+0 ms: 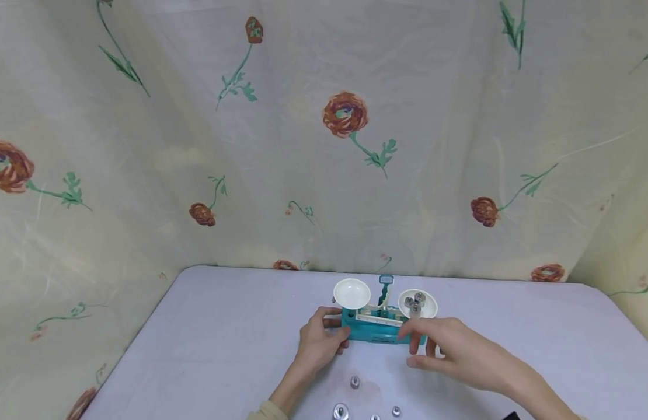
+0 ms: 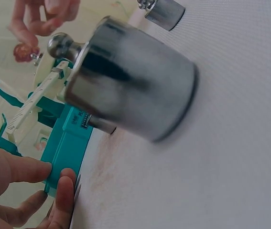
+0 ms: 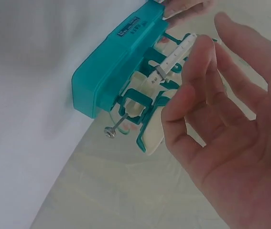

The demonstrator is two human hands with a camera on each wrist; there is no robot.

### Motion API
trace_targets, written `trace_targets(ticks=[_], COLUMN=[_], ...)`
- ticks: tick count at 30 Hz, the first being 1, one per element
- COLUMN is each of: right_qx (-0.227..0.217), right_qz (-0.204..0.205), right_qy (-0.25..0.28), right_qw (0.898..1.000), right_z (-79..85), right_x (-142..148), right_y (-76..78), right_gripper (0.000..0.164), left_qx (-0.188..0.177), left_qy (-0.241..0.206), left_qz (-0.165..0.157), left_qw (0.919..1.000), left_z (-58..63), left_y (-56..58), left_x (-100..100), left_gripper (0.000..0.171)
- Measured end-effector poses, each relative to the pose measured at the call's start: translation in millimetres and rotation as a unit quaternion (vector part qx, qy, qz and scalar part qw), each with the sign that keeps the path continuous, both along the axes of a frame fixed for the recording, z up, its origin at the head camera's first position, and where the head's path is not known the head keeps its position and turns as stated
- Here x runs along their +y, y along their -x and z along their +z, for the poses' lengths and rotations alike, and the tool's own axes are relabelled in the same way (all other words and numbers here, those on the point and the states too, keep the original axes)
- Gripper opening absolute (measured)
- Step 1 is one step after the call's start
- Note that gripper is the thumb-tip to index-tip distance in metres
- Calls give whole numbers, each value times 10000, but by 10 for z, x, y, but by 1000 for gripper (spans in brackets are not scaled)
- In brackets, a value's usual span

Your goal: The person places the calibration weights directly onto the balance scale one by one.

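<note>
A teal balance scale with two white pans stands on the table. My left hand grips the left end of its base, thumb in front; the left wrist view shows these fingers around the teal end. The left pan is bare. In the right pan sit several metal weights. Just in front of that pan hovers my right hand, fingers loosely bent. In the right wrist view nothing shows between its fingers, which overlap the ruled beam.
Several knobbed metal weights stand on the table in front of the scale, among them a small one and a wider one. A large weight looms close in the left wrist view. A flowered curtain hangs behind the table.
</note>
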State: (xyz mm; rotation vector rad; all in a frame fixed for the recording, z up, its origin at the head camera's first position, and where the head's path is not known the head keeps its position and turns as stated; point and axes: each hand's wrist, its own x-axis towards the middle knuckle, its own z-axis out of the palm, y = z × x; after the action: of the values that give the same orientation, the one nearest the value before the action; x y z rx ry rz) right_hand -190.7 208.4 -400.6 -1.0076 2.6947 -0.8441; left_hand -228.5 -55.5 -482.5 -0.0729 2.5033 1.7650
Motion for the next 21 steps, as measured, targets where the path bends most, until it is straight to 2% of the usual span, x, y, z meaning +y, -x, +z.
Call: trace_targets(ticks=[3,10,14,21], right_qx=[-24,-959,-1274,-1434], right_qz=[204,357,444,706], right_qy=[-29,-115,-50,17], right_qw=[9998,9947,9908,9871], right_z=[-21,-68,-94,-124], right_x=[2,-8,-27,-47], right_y=[4,26,19,-12], right_gripper=[31,34,34,34], left_qx=[17,-35,-23,-20], left_qy=[14,9,12,-45], left_qz=[-2,6,3,-42], left_qw=[10000,10000,10000,10000], left_z=[0,0,-2,5], left_y=[5,4,5,-8], left_x=[1,-2,-1,-8], left_gripper=[43,44,44,44])
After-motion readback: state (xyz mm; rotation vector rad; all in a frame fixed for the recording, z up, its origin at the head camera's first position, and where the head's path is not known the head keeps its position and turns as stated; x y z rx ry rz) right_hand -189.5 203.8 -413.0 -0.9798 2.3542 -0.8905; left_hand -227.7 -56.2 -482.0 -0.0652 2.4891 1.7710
